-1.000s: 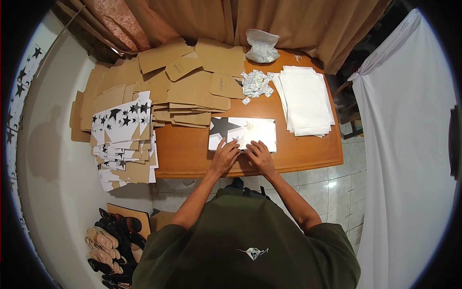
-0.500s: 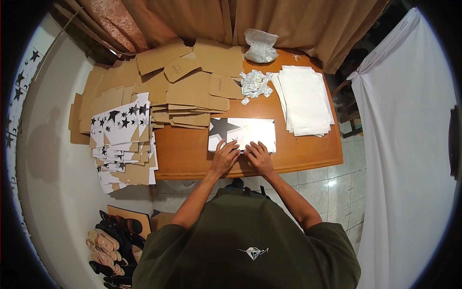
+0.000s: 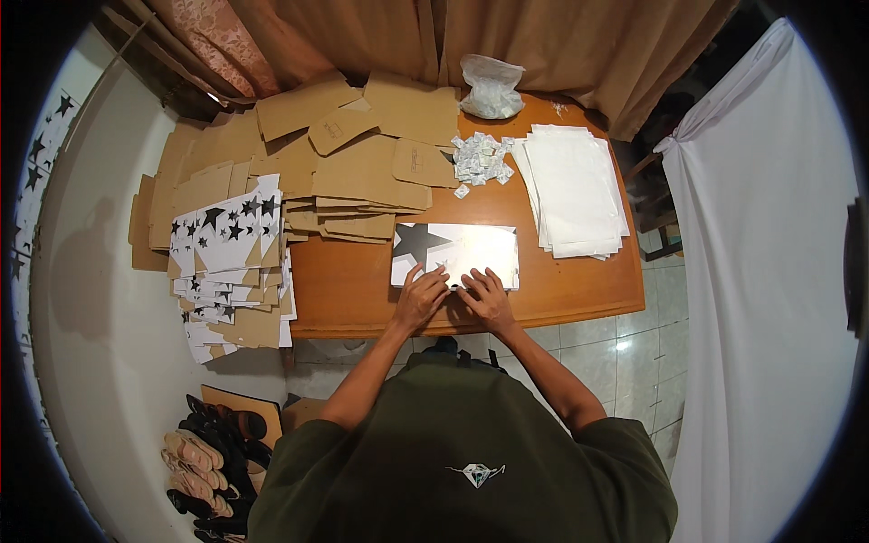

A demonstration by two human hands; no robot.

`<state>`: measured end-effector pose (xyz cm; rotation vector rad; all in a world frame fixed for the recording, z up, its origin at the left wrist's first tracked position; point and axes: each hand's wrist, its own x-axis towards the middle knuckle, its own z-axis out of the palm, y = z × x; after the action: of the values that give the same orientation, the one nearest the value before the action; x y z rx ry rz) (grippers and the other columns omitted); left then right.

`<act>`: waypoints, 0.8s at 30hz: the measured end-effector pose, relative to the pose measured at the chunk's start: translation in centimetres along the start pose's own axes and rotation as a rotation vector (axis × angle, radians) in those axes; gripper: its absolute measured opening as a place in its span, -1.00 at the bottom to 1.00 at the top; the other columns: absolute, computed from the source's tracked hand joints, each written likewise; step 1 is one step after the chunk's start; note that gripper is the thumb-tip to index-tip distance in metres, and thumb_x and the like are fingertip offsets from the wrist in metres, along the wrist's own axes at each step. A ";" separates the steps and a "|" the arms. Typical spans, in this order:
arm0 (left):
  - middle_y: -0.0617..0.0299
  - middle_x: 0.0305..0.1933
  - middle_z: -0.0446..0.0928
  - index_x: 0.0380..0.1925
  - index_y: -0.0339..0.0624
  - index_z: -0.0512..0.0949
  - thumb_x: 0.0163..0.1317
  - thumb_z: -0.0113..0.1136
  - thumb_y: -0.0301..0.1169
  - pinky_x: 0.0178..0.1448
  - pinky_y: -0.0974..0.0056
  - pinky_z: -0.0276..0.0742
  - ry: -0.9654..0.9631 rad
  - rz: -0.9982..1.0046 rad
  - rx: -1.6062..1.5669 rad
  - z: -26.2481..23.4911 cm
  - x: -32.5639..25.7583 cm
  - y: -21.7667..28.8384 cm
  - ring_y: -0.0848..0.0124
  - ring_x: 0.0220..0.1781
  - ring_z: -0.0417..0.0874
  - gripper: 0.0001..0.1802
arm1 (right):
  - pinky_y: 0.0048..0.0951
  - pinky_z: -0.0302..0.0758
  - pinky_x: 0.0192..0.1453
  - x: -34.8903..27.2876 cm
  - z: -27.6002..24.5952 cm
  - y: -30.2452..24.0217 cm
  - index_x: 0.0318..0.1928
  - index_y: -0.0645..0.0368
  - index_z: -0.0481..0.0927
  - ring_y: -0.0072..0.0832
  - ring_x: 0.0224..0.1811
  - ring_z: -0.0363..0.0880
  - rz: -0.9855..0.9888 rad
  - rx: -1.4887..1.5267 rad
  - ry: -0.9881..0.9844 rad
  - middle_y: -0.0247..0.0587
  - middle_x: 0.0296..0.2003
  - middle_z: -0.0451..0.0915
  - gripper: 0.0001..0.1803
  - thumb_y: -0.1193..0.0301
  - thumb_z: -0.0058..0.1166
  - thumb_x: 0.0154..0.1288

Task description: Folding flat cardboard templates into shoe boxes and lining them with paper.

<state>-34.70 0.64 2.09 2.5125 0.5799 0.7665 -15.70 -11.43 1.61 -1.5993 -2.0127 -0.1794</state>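
A flat white cardboard box [image 3: 466, 246] with black stars lies closed on the wooden table, right in front of me. My left hand [image 3: 422, 298] grips its near edge left of the middle, fingers bent over the top and thumb turned inward. Close beside it, my right hand [image 3: 486, 299] has the same edge, fingertips on the lid and thumb toward the left one. The thumbs nearly meet at the box's front side, which my hands partly hide.
Brown cardboard pieces [image 3: 362, 172] pile up at the back left, with star-printed cardboard [image 3: 226, 235] stacked before them. Small white packets [image 3: 480, 158] lie behind the box, near a clear plastic bag [image 3: 491, 86]. White sheets [image 3: 575, 190] are stacked at right. Shoes [image 3: 204, 462] sit lower left.
My right hand has shifted very slightly left along the near edge. The box's lid catches more glare, and its position is nearly the same.
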 end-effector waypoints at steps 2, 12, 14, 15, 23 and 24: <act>0.22 0.01 0.72 -0.28 -0.16 0.67 0.20 0.41 -0.46 0.50 -0.14 0.25 0.003 0.003 0.008 -0.1 0.0 0.1 0.29 0.27 0.64 -0.88 | 0.14 0.30 0.48 0.0 0.0 0.0 0.00 0.07 0.66 -0.07 0.32 0.48 -0.003 0.002 0.000 -0.11 0.16 0.59 -0.68 0.39 0.13 0.21; 0.25 0.00 0.72 -0.33 -0.16 0.69 0.23 0.39 -0.44 0.48 -0.14 0.25 -0.002 0.024 0.031 -0.3 0.1 0.3 0.30 0.28 0.63 -0.93 | 0.11 0.32 0.47 -0.2 0.6 0.3 -0.02 0.09 0.68 -0.09 0.31 0.50 -0.018 -0.020 0.004 -0.12 0.15 0.60 -0.69 0.40 0.13 0.21; 0.25 0.00 0.72 -0.33 -0.16 0.69 0.23 0.39 -0.44 0.47 -0.14 0.25 -0.005 0.028 0.035 -0.3 0.2 0.3 0.30 0.27 0.63 -0.93 | 0.11 0.32 0.47 -0.2 0.5 0.3 -0.02 0.09 0.69 -0.10 0.30 0.51 -0.018 -0.018 0.007 -0.13 0.15 0.61 -0.69 0.41 0.13 0.21; 0.25 -0.01 0.72 -0.32 -0.16 0.69 0.23 0.39 -0.44 0.47 -0.13 0.26 -0.007 0.033 0.039 -0.3 0.2 0.3 0.31 0.27 0.63 -0.93 | 0.10 0.33 0.46 -0.2 0.5 0.3 -0.02 0.11 0.68 -0.12 0.29 0.52 -0.010 -0.005 0.007 -0.15 0.13 0.62 -0.69 0.41 0.13 0.21; 0.21 -0.01 0.73 -0.20 -0.18 0.71 0.21 0.41 -0.44 0.46 -0.11 0.28 -0.007 0.007 0.002 -0.2 0.0 -0.2 0.28 0.17 0.70 -0.83 | 0.05 0.37 0.44 0.3 0.0 0.0 -0.03 0.17 0.67 -0.18 0.25 0.56 0.055 0.048 -0.003 -0.20 0.08 0.65 -0.71 0.45 0.13 0.23; 0.20 0.00 0.73 -0.18 -0.18 0.71 0.21 0.42 -0.44 0.46 -0.11 0.29 -0.009 0.007 -0.005 -0.3 0.0 -0.3 0.28 0.17 0.70 -0.82 | 0.05 0.37 0.44 0.3 0.0 0.1 -0.03 0.16 0.67 -0.18 0.25 0.56 0.047 0.042 0.004 -0.20 0.08 0.65 -0.71 0.45 0.12 0.23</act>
<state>-34.90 0.95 2.15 2.5135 0.5655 0.7584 -15.69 -11.13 1.79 -1.6171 -1.9610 -0.1220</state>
